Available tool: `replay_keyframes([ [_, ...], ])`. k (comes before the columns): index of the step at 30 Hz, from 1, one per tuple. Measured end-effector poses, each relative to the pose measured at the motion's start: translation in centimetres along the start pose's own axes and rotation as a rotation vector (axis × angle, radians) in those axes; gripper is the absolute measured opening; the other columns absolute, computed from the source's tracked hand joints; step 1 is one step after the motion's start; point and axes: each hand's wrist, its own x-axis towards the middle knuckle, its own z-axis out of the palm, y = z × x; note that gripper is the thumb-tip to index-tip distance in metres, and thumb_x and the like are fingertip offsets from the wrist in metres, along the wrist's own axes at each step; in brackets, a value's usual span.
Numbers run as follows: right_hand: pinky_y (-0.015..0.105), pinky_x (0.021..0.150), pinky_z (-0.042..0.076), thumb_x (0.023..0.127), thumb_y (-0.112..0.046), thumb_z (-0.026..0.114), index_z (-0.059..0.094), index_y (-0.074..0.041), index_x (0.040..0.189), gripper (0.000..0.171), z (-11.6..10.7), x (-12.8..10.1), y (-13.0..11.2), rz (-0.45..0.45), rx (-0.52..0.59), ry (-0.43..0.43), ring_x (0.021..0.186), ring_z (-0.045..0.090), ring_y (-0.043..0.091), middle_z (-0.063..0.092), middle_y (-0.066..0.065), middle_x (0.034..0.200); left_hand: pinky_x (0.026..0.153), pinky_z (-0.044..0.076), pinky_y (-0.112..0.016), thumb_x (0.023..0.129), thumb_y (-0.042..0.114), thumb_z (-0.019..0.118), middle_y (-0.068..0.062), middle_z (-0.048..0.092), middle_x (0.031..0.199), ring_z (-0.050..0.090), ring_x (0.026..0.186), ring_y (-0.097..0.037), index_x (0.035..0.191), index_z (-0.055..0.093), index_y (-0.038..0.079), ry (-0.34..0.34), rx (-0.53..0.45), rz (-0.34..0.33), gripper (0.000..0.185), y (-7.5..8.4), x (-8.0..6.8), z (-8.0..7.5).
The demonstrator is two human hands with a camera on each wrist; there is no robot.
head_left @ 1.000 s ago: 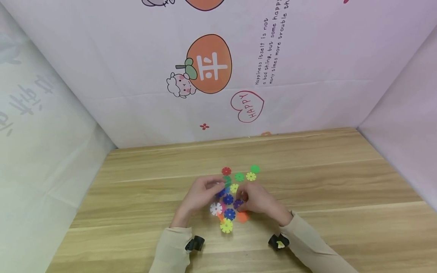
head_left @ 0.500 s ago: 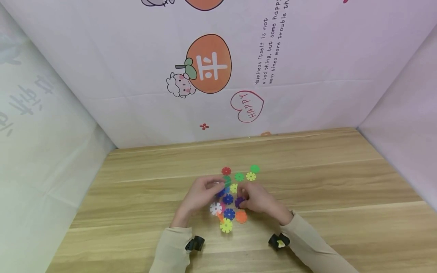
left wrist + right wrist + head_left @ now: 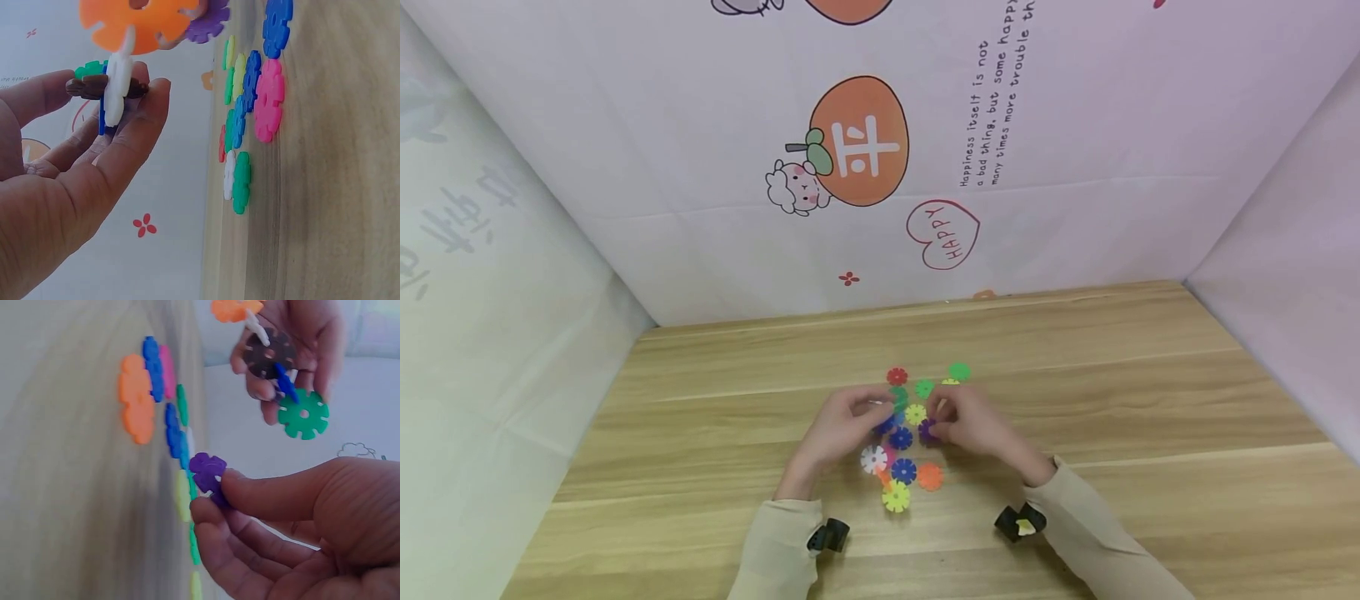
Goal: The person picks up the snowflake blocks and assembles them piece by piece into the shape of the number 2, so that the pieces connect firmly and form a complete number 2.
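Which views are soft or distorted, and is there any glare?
Head view: sharp and evenly lit, no glare, faint shadows; wide-angle bend in the table edges. Left wrist view: left hand and its joined pieces are crisp, table grain sharp. Right wrist view: soft all over, loose pieces on the table smeared; right hand and purple piece slightly blurred.

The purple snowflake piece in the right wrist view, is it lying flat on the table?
No, the right hand pinches the purple snowflake piece between thumb and fingertips, lifted off the wooden table.
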Motion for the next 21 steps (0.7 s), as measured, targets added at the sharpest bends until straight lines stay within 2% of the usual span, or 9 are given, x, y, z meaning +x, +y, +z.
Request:
replay_keyframes([
  [5, 0.025, 0.057, 0.053, 0.08, 0.004, 0.071, 0.063, -0.007, 0.086, 0.015, -0.8, -0.2, -0.3, -0.066, 0.03, 0.054, 0.071, 0.064, 0.014, 0.069, 0.006, 0.08, 0.094, 0.049, -0.044, 0.094, 0.024, 0.061, -0.012, 0.061, 0.125, 0.06, 0.112, -0.028, 0.119, 0.064, 0.002, -0.007, -0.021, 0.001, 0.033, 0.1, 0.0, 0.1],
  [13, 0.026, 0.061, 0.055, 0.085, 0.0, 0.068, 0.065, -0.004, 0.093, 0.01, -1.7, -0.5, -1.2, -0.029, 0.115, 0.127, 0.072, 0.064, 0.015, 0.069, 0.006, 0.084, 0.094, 0.049, -0.044, 0.093, 0.022, 0.063, -0.016, 0.061, 0.125, 0.061, 0.11, -0.028, 0.12, 0.062, 0.0, -0.021, -0.054, -0.008, 0.034, 0.2, -0.1, 0.1],
  [21, 0.025, 0.066, 0.055, 0.085, -0.003, 0.069, 0.067, 0.0, 0.098, 0.013, -1.9, -0.5, -1.6, -0.053, 0.168, 0.169, 0.075, 0.064, 0.016, 0.07, 0.007, 0.086, 0.091, 0.051, -0.041, 0.092, 0.022, 0.064, -0.018, 0.059, 0.126, 0.062, 0.108, -0.027, 0.119, 0.062, -0.001, -0.029, -0.063, -0.01, 0.036, -0.1, 0.1, 0.2],
])
